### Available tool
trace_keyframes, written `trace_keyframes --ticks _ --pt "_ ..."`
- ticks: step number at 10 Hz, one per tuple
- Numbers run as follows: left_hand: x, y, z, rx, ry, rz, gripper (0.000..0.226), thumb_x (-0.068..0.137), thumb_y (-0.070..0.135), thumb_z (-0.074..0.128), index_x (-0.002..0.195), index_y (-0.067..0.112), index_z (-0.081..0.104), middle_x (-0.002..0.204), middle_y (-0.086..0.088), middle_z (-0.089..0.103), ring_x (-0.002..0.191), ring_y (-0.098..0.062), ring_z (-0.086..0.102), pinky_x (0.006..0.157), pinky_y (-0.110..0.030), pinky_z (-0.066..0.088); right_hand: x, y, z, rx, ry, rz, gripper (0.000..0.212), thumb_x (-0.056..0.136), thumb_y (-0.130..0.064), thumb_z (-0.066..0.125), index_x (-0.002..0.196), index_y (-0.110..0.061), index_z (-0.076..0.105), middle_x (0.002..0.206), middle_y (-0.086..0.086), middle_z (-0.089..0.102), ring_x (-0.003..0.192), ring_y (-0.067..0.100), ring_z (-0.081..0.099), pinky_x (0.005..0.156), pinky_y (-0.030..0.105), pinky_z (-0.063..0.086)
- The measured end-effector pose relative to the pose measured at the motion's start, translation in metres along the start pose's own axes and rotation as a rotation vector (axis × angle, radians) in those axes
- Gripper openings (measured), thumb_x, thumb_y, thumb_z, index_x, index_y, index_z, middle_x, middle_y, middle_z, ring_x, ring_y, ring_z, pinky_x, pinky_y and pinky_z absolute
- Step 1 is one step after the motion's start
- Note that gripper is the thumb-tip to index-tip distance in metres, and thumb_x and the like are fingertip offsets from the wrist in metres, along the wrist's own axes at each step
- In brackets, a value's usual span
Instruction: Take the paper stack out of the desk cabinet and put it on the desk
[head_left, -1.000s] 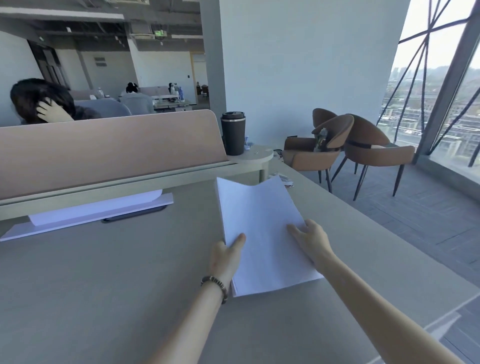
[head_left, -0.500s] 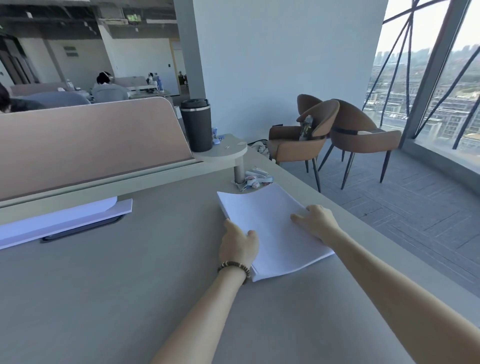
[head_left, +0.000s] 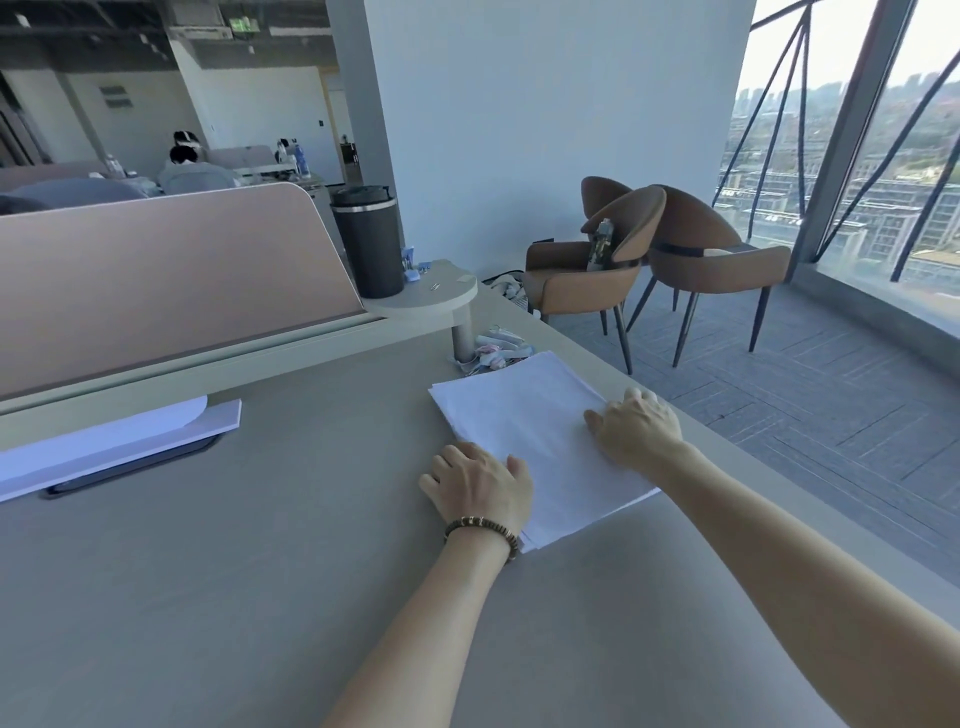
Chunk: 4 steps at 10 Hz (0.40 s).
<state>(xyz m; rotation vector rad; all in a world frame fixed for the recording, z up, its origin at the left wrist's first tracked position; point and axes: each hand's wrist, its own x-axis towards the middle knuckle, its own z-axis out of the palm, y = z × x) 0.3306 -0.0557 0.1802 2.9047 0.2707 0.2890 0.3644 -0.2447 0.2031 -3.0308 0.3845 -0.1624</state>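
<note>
The white paper stack (head_left: 530, 415) lies flat on the grey desk (head_left: 260, 571), near its right edge. My left hand (head_left: 478, 483), with a bead bracelet at the wrist, rests palm down at the stack's left edge; the thumb touches the paper and the fingers are spread on the desk. My right hand (head_left: 636, 428) lies on the stack's right side, its fingers curled over the paper's right edge. The desk cabinet is out of view.
A pink partition (head_left: 156, 270) runs along the desk's back. A dark tumbler (head_left: 369, 239) stands on a small round shelf (head_left: 441, 296), with small clutter (head_left: 493, 351) under it just behind the stack. White sheets (head_left: 119, 441) lie at the left. Two brown chairs (head_left: 587, 270) stand right.
The stack, held tilted up a second ago, has come down flat on the desk. My left hand has slid off toward its left edge. The view has turned right.
</note>
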Motion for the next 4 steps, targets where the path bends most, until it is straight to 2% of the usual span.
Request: trace_keyframes --ticks 1,2,3,4 --pt "0.001 -0.001 -0.003 -0.016 -0.044 -0.014 0.075 0.089 0.052 0.035 0.14 -0.003 0.042 0.128 -0.013 0.054 0.114 -0.028 0.05 0.091 -0.041 0.034 0.0 -0.003 -0.003 -0.097 -0.01 -0.03 0.062 0.103 -0.047 0.024 0.128 -0.007 0.064 0.13 0.019 0.053 0.122 0.034 0.049 0.103 0.041 0.037" --pt "-0.001 -0.005 -0.012 -0.059 -0.081 -0.044 0.078 0.09 0.055 0.034 0.143 -0.002 0.037 0.132 -0.014 0.051 0.119 -0.029 0.048 0.096 -0.042 0.034 -0.004 -0.004 -0.006 -0.131 0.053 -0.015 0.064 0.102 -0.052 0.027 0.129 -0.004 0.059 0.13 0.018 0.055 0.121 0.033 0.05 0.101 0.041 0.037" --pt "-0.004 -0.018 -0.03 -0.127 -0.101 -0.033 0.065 0.091 0.056 0.033 0.133 0.009 0.048 0.126 -0.014 0.054 0.116 -0.031 0.05 0.096 -0.042 0.035 -0.011 -0.009 -0.017 -0.079 0.151 -0.018 0.058 0.102 -0.05 0.03 0.122 -0.004 0.058 0.123 0.018 0.057 0.115 0.034 0.053 0.094 0.041 0.041" --pt "-0.009 -0.035 -0.06 -0.262 -0.06 0.02 0.052 0.091 0.048 0.042 0.125 0.01 0.052 0.122 -0.015 0.057 0.116 -0.033 0.051 0.097 -0.04 0.041 -0.025 -0.025 -0.044 0.108 0.17 -0.06 0.054 0.102 -0.048 0.033 0.116 -0.006 0.064 0.117 0.018 0.057 0.109 0.035 0.055 0.087 0.042 0.045"
